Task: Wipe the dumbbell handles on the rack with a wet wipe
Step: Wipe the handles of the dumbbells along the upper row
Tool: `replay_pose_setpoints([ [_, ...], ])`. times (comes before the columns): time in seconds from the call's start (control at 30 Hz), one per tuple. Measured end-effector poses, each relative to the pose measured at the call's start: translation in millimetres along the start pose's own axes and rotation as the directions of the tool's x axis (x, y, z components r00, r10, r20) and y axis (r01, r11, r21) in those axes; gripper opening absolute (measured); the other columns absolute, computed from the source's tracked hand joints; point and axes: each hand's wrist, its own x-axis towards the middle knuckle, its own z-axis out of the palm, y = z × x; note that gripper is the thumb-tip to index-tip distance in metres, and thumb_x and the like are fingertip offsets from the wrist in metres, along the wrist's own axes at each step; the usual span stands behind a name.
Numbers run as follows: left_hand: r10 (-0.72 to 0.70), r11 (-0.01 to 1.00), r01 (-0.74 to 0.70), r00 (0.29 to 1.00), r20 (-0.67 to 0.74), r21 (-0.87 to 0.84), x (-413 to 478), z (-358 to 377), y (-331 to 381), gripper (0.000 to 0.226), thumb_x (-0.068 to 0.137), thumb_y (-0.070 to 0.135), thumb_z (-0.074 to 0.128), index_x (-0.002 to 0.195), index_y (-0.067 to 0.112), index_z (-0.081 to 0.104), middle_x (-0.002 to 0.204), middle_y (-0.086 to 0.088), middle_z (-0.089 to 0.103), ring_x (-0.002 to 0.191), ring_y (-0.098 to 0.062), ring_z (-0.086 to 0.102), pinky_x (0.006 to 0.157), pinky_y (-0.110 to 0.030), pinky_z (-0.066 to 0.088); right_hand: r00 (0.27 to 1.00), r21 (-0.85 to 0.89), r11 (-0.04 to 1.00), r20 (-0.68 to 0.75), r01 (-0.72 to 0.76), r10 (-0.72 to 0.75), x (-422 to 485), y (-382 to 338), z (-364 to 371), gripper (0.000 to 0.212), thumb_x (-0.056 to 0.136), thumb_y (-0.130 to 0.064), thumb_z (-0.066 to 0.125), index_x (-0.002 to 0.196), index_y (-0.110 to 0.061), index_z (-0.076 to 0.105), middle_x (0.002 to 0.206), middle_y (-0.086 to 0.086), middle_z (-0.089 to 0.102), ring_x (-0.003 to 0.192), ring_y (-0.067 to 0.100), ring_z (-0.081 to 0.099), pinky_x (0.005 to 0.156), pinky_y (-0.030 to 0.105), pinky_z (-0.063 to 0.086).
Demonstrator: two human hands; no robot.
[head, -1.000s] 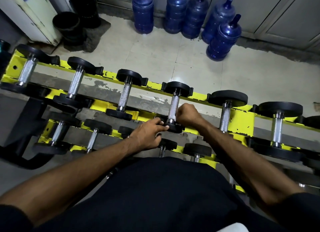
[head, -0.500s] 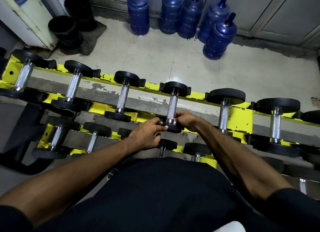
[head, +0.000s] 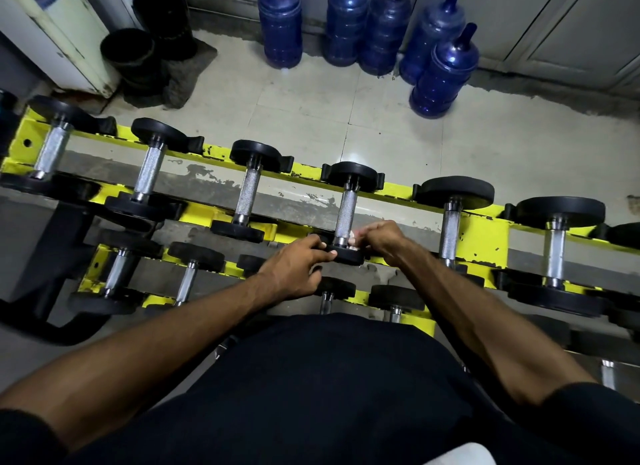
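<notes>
Dumbbell handle [head: 346, 211], yellow rack [head: 398, 188]: my left hand [head: 298, 267] fingers grip near plate [head: 348, 256], likely steadying; right hand [head: 381, 237] fingers pinch wet wipe [head: 352, 241] against handle.

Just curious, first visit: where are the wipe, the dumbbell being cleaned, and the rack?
wipe [head: 353, 241]: head view, white corner by handle.
dumbbell [head: 347, 210]: head view, knurled handle.
rack [head: 485, 239]: head view, yellow plate.

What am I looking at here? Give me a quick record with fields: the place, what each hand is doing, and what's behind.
Place: yellow rack of dumbbells on a tiled floor
Left hand: holds the near head of the fourth top-row dumbbell from the left
Right hand: pinches a white wet wipe at the near end of that handle
Behind: five blue water bottles
</notes>
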Motion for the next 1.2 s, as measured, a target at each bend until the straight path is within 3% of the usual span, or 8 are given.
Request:
replay_pose_setpoints([
  [0.23, -0.005, 1.000, 0.005, 1.000, 0.010, 0.009, 0, 0, 0, 0.042, 0.089, 0.019, 0.062, 0.132, 0.022, 0.064, 0.116, 0.000, 0.054, 0.103, -0.015, 0.058, 0.083, -0.034, 0.056, 0.952, -0.258, 0.917, 0.080, 0.305, -0.294, -16, -13, -2, 0.004, 0.082, 0.003, 0.074, 0.078, 0.000, 0.075, 0.078, 0.012, 0.074, 0.069, 0.020, 0.073, 0.056, 0.025, 0.056],
  [0.4, -0.006, 1.000, 0.006, 1.000, 0.010, 0.006, 0, 0, 1, 0.043, 0.087, 0.019, 0.063, 0.129, 0.021, 0.066, 0.126, 0.001, 0.055, 0.110, -0.016, 0.058, 0.092, -0.034, 0.054, 0.701, -0.644, 0.357, 0.414, 0.676, -0.580, -9, -36, 28, 0.009, 0.078, -0.006, 0.078, 0.085, -0.010, 0.079, 0.081, 0.004, 0.074, 0.071, 0.015, 0.069, 0.067, 0.029, 0.058],
  [0.57, 0.012, 0.999, -0.012, 1.000, 0.018, 0.035, -2, 3, 1, 0.043, 0.082, 0.023, 0.059, 0.124, 0.020, 0.068, 0.125, 0.000, 0.055, 0.106, -0.018, 0.058, 0.087, -0.039, 0.055, 0.733, -0.806, -0.130, 0.583, 0.578, -0.351, -10, -63, 60, 0.012, 0.085, -0.023, 0.069, 0.092, -0.015, 0.074, 0.081, 0.005, 0.061, 0.077, 0.027, 0.062, 0.066, 0.032, 0.049],
  [0.63, 0.019, 0.999, -0.019, 1.000, 0.020, 0.040, -2, 6, 0, 0.043, 0.080, 0.026, 0.056, 0.120, 0.019, 0.069, 0.121, -0.001, 0.055, 0.102, -0.019, 0.058, 0.083, -0.040, 0.056, 0.744, -0.803, -0.172, 0.594, 0.570, -0.305, -13, -71, 62, 0.013, 0.085, -0.024, 0.069, 0.092, -0.014, 0.074, 0.081, 0.006, 0.063, 0.076, 0.027, 0.063, 0.064, 0.033, 0.049],
  [0.8, 0.007, 1.000, -0.008, 1.000, 0.004, 0.021, -2, 4, 2, 0.047, 0.084, 0.023, 0.059, 0.130, 0.022, 0.065, 0.128, -0.001, 0.053, 0.112, -0.020, 0.057, 0.093, -0.039, 0.053, 0.699, -0.776, -0.043, 0.589, 0.629, -0.405, -9, -60, 32, 0.012, 0.082, -0.025, 0.069, 0.090, -0.021, 0.077, 0.082, 0.005, 0.072, 0.075, 0.024, 0.066, 0.065, 0.032, 0.055],
  [0.93, -0.001, 1.000, 0.001, 1.000, 0.014, 0.011, -1, 3, 1, 0.047, 0.086, 0.020, 0.061, 0.133, 0.023, 0.062, 0.120, -0.002, 0.055, 0.113, -0.019, 0.057, 0.091, -0.040, 0.054, 0.778, -0.730, 0.357, 0.373, 0.582, -0.506, -14, -25, 0, 0.012, 0.078, -0.016, 0.075, 0.089, -0.019, 0.080, 0.085, 0.001, 0.076, 0.075, 0.016, 0.068, 0.069, 0.030, 0.055],
  [1.07, 0.012, 1.000, -0.012, 1.000, 0.021, 0.016, -1, 2, 0, 0.047, 0.087, 0.019, 0.062, 0.134, 0.022, 0.062, 0.120, -0.002, 0.055, 0.115, -0.019, 0.056, 0.091, -0.039, 0.054, 0.936, -0.560, 0.769, 0.033, 0.308, -0.350, -11, -7, -3, 0.009, 0.074, -0.001, 0.074, 0.075, -0.009, 0.079, 0.075, 0.004, 0.075, 0.065, 0.014, 0.070, 0.065, 0.033, 0.060],
  [1.2, 0.005, 1.000, -0.005, 1.000, 0.027, 0.017, -2, 2, -1, 0.047, 0.088, 0.019, 0.061, 0.135, 0.021, 0.061, 0.120, -0.002, 0.054, 0.117, -0.020, 0.056, 0.092, -0.040, 0.054, 0.994, -0.324, 0.942, -0.044, 0.083, -0.103, -4, -15, 6, 0.002, 0.074, -0.003, 0.068, 0.073, -0.002, 0.069, 0.065, 0.009, 0.061, 0.056, 0.022, 0.058, 0.056, 0.032, 0.049],
])
